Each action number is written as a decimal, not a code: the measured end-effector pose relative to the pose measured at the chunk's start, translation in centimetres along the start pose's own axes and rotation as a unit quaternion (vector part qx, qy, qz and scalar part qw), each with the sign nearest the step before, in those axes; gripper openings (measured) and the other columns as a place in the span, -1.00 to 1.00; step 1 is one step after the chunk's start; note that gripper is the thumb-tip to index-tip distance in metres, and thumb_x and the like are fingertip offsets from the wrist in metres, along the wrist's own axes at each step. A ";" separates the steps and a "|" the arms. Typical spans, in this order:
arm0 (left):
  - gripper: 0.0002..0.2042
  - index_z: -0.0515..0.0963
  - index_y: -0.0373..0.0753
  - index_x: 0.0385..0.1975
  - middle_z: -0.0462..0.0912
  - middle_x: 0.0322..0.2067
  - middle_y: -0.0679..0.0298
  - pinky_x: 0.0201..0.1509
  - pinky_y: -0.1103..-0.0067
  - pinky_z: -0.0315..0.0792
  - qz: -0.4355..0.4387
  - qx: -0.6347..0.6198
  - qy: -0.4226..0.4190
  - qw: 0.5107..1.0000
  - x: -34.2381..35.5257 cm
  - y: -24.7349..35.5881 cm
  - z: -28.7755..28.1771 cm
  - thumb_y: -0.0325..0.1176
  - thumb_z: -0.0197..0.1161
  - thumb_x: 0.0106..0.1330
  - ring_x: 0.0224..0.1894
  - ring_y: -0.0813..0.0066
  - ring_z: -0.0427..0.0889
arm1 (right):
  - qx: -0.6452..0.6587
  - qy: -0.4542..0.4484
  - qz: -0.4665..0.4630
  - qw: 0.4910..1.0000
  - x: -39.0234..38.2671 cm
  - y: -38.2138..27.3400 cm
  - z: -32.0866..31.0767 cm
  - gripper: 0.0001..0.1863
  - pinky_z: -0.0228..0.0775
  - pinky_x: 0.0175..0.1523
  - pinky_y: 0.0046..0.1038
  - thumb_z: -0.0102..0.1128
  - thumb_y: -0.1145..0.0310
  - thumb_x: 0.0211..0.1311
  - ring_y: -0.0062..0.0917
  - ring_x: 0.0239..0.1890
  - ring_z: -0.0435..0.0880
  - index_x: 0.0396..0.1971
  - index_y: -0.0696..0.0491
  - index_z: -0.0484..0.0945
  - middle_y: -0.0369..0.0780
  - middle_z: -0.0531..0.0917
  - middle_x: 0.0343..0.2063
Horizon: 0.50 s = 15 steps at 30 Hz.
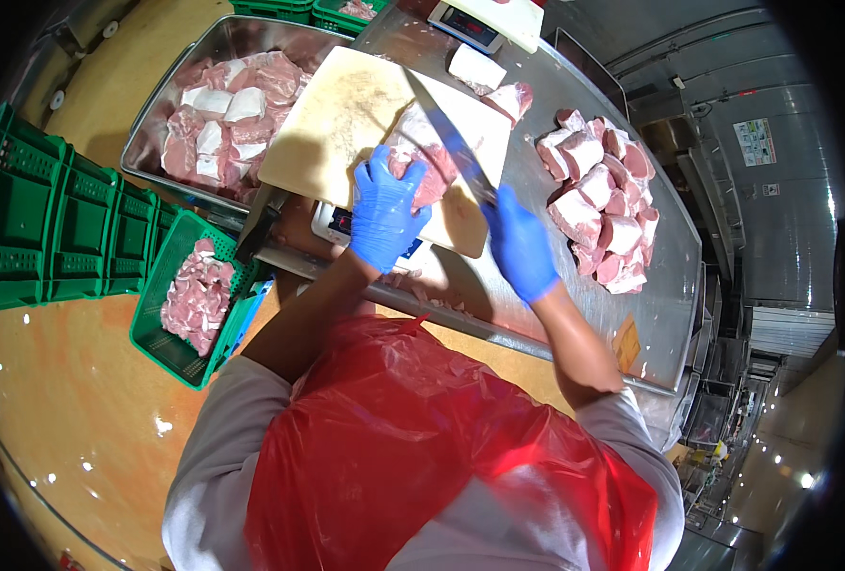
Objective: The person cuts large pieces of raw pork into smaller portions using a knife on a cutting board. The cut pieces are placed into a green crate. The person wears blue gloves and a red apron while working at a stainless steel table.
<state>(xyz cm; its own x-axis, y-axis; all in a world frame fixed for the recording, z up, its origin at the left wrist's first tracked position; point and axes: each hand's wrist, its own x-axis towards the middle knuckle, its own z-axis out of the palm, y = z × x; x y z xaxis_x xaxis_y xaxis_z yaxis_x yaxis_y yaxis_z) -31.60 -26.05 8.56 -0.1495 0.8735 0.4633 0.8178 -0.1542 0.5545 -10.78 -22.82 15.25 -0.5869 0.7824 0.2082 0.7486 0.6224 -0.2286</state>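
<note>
My left hand [385,211], in a blue glove, presses on a piece of raw meat [425,157], its fingers resting on the near left side. The meat lies on a cream cutting board [327,105]. In my right hand [520,244], also gloved in blue, is the handle of a long knife [451,133]. Its blade slants up and to the left, close over the right side of the meat; whether it touches cannot be made out. A digital scale [335,222] shows partly from beneath the board's near edge.
At left stands a metal tub [141,157] of meat pieces; below it, a green crate [146,319] holds trimmings. Green crates [22,219] line the far left. A heap of cut meat [601,195] covers part of the steel table [665,314]. Meat chunks [477,68] lie beyond the board.
</note>
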 end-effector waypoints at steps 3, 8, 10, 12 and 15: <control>-0.55 0.55 -0.27 -0.08 0.33 0.09 -0.09 0.18 0.23 0.36 -0.007 -0.102 0.036 0.994 -1.2 -2.9 0.8 -0.30 0.51 0.02 0.11 -0.03 0.40 | 0.034 -0.013 -0.010 0.999 5.1 -4.6 1.7 -0.76 0.51 -0.27 -0.02 0.05 0.37 0.35 0.07 -0.35 0.67 -0.06 0.11 0.33 0.10 0.65 -0.36; -0.62 0.56 -0.29 -0.19 0.39 0.05 -0.02 0.16 0.30 0.45 0.010 -0.236 0.103 0.966 -2.9 -5.0 2.7 -0.40 0.53 0.00 0.10 -0.02 0.45 | 0.007 -0.079 -0.050 0.996 8.9 -6.0 3.4 -0.74 0.52 -0.25 -0.04 0.06 0.31 0.34 0.03 -0.31 0.69 -0.07 0.09 0.36 0.08 0.67 -0.35; -0.61 0.55 -0.30 -0.22 0.42 0.04 -0.01 0.18 0.33 0.45 0.004 -0.211 0.105 0.972 -2.5 -4.3 1.3 -0.50 0.55 -0.07 0.09 -0.01 0.49 | -0.027 -0.143 -0.038 0.989 8.1 -5.1 3.5 -0.75 0.52 -0.26 -0.05 0.03 0.31 0.34 0.02 -0.31 0.69 -0.06 0.08 0.36 0.09 0.67 -0.35; -0.59 0.54 -0.32 -0.25 0.46 0.02 -0.01 0.20 0.36 0.44 -0.021 -0.214 0.126 0.969 -2.6 -4.8 1.2 -0.58 0.56 -0.14 0.05 0.03 0.53 | -0.076 -0.233 -0.012 0.969 4.5 -2.4 2.9 -0.77 0.52 -0.27 -0.06 0.00 0.34 0.36 0.03 -0.32 0.69 -0.05 0.06 0.36 0.10 0.67 -0.35; -0.65 0.55 -0.28 -0.25 0.52 -0.05 0.08 0.13 0.38 0.47 0.009 -0.263 0.222 0.939 -2.9 -6.9 0.7 -0.56 0.51 -0.07 -0.01 0.13 0.57 | -0.114 -0.251 -0.035 0.961 -2.2 4.9 -0.6 -0.81 0.51 -0.32 -0.06 -0.07 0.32 0.43 0.01 -0.38 0.68 -0.06 0.03 0.37 0.09 0.65 -0.39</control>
<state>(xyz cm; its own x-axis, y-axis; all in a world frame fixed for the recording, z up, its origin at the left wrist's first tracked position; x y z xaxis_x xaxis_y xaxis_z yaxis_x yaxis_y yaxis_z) -36.41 -27.18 2.97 -0.4506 0.6079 0.6537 0.4525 -0.4757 0.7543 -5.62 -21.48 14.23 -0.6703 0.6861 -0.2827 0.7163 0.6977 -0.0053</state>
